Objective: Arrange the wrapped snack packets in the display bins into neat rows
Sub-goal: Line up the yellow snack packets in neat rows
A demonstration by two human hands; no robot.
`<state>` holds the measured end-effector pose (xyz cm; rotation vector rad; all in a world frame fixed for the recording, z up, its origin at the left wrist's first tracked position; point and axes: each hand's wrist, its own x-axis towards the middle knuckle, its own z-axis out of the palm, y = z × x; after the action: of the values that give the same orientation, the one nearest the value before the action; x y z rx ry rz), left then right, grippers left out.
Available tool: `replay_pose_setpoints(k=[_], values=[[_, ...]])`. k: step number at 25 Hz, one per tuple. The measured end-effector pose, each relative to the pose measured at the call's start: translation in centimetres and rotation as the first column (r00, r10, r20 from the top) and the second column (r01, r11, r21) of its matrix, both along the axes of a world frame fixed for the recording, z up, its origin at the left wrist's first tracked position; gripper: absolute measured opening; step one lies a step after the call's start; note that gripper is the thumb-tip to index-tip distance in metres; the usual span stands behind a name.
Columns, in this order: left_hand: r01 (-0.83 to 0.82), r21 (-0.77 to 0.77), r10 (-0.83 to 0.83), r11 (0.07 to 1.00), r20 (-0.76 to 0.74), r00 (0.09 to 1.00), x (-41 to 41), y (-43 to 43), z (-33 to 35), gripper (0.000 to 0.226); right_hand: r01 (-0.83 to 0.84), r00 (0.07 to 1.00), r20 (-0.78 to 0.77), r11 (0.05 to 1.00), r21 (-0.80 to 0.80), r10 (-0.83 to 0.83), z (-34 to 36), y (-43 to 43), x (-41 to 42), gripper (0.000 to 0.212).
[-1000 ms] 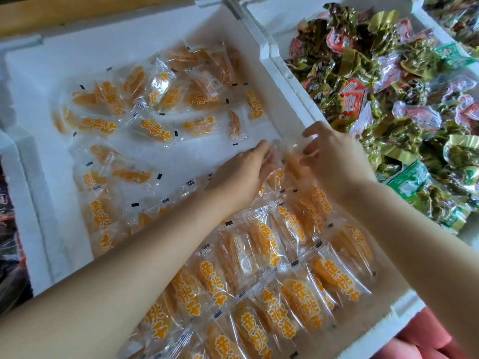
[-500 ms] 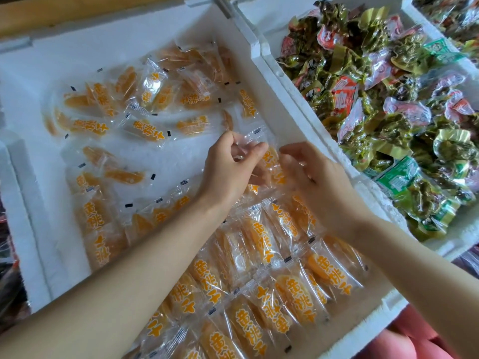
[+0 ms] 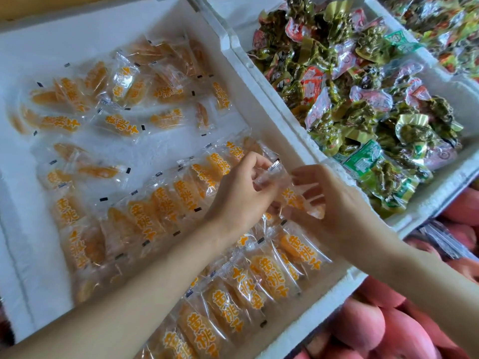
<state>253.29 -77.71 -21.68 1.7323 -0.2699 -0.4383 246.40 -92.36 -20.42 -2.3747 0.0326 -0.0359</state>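
– Snack packets point(image 3: 160, 211): where do they lie?

– In the white foam bin point(image 3: 261, 117). Those at the near end overlap in slanting rows, orange print up. Those at the far end point(image 3: 129, 86) lie loose, pointing every which way, with bare bin floor between the two groups.

– And the hands?

– Both are on a single clear-wrapped piece, the held packet point(image 3: 291, 199), above the rows and close to the bin's right wall. Whether its underside touches the packets beneath, I cannot tell.

– How does the left hand point(image 3: 241, 198) grip?

– Its fingers are curled in tight, and thumb and fingertips pinch the crimped upper end of the wrapper. The gap between them is narrow, just the wrapper's thickness.

– The right hand point(image 3: 334, 211)?

– Its fingers point(image 3: 315, 195) are bent round the other end and show through the clear film, with the thumb above. They are less tightly closed than the left, yet clearly holding.

– What sits beside the bin?

– A second foam bin point(image 3: 440, 81) to the right, heaped with green and red packets point(image 3: 363, 104) in no order. Below both bins, at the near right, lies pink-red round fruit point(image 3: 375, 327).
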Motion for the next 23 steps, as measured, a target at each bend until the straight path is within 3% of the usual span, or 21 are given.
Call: replay_pose_setpoints(k=[3,5,7,8,10,15,19,23], values=[[0.022,0.039,-0.024,0.999,0.046,0.999,-0.8,-1.1,0.0,0.02,0.022,0.997,0.074,0.996,-0.091,-0.016,-0.1,-0.8,-1.0,0.044],[0.034,0.24,-0.111,0.97,0.312,0.944,-0.8,-0.9,-0.4,0.021,0.096,0.992,0.089,0.988,-0.122,-0.085,-0.2,-1.2,-0.7,0.039],[-0.003,0.497,-0.299,0.868,0.526,0.796,-0.1,-0.2,-0.8,0.032,0.122,0.989,0.108,0.968,-0.221,-0.1,-0.5,-1.3,0.1,0.034],[-0.02,0.599,-0.381,0.8,0.534,0.754,0.1,0.2,-1.0,0.041,0.129,0.989,0.106,0.95,-0.284,-0.102,-0.7,-1.1,0.6,0.032],[-0.032,0.711,-0.438,0.703,0.467,0.768,0.3,0.7,-1.3,0.055,0.127,0.991,0.093,0.91,-0.394,-0.098,-1.1,-0.5,1.8,0.029],[-0.091,0.83,-0.497,0.551,0.414,0.763,0.2,0.8,-2.7,0.069,0.074,0.997,0.052,0.772,-0.631,-0.052,-3.0,0.6,3.2,0.023],[-0.124,0.819,-0.486,0.56,0.446,0.752,-0.1,0.6,-3.8,0.068,0.069,0.991,0.124,0.629,-0.774,0.044,-3.9,0.2,3.4,0.035],[-0.124,0.84,-0.5,0.528,0.426,0.754,-0.1,0.4,-4.0,0.068,0.025,0.97,0.186,0.693,-0.721,0.159,-4.0,-0.3,3.8,0.037]])
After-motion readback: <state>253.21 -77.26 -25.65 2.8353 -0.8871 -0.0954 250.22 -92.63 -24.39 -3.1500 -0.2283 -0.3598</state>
